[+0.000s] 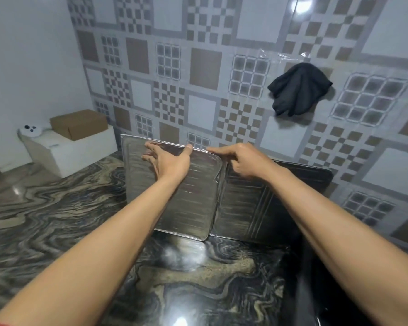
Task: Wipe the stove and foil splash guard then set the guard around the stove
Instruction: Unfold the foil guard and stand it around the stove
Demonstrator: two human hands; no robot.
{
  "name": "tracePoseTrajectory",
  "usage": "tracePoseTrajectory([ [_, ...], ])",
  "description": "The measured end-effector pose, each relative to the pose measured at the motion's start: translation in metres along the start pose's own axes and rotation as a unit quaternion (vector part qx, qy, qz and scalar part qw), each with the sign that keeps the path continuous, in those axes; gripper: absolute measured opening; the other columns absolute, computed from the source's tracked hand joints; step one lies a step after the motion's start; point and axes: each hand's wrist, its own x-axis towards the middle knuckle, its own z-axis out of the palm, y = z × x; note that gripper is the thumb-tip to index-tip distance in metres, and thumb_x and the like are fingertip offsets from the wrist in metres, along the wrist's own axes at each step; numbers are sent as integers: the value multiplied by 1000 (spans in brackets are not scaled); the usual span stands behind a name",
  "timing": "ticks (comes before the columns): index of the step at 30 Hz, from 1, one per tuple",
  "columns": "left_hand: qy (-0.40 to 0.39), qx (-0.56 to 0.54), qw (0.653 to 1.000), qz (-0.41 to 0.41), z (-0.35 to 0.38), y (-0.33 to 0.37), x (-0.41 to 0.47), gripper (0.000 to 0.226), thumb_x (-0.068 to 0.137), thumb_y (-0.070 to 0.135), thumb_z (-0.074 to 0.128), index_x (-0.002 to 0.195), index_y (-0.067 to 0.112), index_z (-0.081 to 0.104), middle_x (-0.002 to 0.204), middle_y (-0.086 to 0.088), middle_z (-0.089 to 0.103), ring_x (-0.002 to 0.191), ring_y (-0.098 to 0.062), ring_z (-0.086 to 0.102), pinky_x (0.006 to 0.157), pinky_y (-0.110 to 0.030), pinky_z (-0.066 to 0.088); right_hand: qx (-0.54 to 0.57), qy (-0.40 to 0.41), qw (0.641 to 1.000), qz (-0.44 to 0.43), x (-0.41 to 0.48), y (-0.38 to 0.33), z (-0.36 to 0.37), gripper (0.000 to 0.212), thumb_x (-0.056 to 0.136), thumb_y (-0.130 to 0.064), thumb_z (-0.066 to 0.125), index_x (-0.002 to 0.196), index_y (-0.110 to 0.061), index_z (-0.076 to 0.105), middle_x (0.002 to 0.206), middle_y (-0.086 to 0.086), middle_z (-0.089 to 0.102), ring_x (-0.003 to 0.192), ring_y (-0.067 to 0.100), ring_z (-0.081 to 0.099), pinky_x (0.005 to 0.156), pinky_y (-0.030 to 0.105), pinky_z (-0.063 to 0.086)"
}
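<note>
The foil splash guard (193, 201) stands upright on the marble counter, a silver ribbed panel on the left hinged to a darker panel (257, 208) on the right. My left hand (167, 158) lies spread on the silver panel, with its thumb hooked over the top edge. My right hand (240, 161) pinches the top edge at the fold between the two panels. A glossy black surface (320, 290), seemingly the stove, lies at the lower right under my right forearm. A black cloth (297, 88) hangs on the tiled wall above.
The patterned tile wall (198, 67) rises right behind the guard. A white block (66, 154) with a cardboard box (78, 123) and a small white device (31, 129) sits at the far left of the marble counter (45, 208).
</note>
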Motion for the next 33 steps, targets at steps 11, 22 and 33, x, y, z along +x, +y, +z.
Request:
tracePoseTrajectory([
  [11,-47,-1,999,-12,-12,5,0,105,85,38,60,156,17,-14,165,-19,7,151,-34,13,120,-49,18,13,6,1000,-3,-3,1,1,77,88,8,47,136,-52,47,139,0,59,47,8,45,41,17,41],
  [22,-133,174,971,95,-23,38,14,61,85,-2,49,145,-1,34,133,-22,52,75,-24,50,30,-20,35,-6,107,993,57,-6,56,-13,73,83,11,50,137,-38,55,137,2,61,126,23,57,103,36,48],
  [33,-349,110,929,54,9,58,-4,40,61,-9,46,74,28,40,61,-5,31,46,-15,26,54,-32,11,-64,64,993,76,-10,112,-19,69,92,3,48,146,-40,43,123,8,62,107,22,59,85,29,42],
])
